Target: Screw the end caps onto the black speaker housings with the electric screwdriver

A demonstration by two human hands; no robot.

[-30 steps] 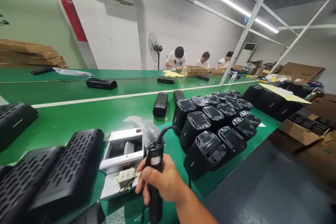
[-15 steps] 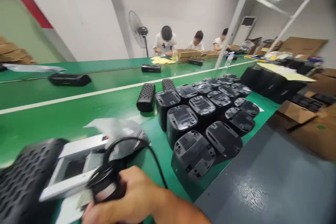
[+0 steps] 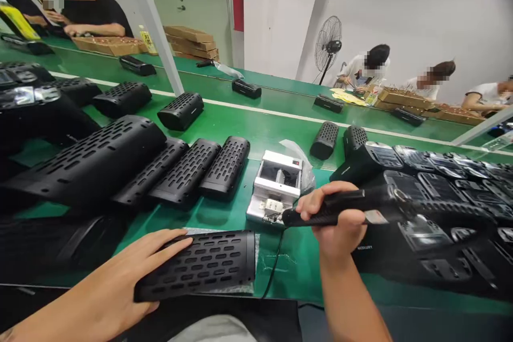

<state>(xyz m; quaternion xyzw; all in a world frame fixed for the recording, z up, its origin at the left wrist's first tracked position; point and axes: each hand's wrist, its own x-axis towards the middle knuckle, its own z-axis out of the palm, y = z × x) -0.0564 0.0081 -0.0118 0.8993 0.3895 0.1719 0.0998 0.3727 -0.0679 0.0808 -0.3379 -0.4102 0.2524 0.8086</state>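
Note:
My left hand (image 3: 132, 267) is wrapped over the left end of a black slotted speaker-like housing (image 3: 212, 259) at the table's near edge, fingers on top and thumb low on its near side. The housing lies on a clear bubbly sheet (image 3: 256, 246). In my right hand (image 3: 336, 219) is a black electric screwdriver (image 3: 348, 206), held sideways above the table, its ringed cord end to the right. Its left end is beside a silver screw feeder box (image 3: 276, 184), close to a small white block; I cannot tell whether it touches.
Several slotted housings (image 3: 226, 165) lie left of the feeder. Rows of black units (image 3: 404, 187) crowd the right side. A cord (image 3: 274, 270) runs to the near edge. A metal post (image 3: 152, 26) rises at the left. Co-workers (image 3: 96, 10) sit across the green table (image 3: 272, 123).
The view has swung left, bringing my left hand and the housing into sight. My right hand still holds the screwdriver, now sideways beside the feeder.

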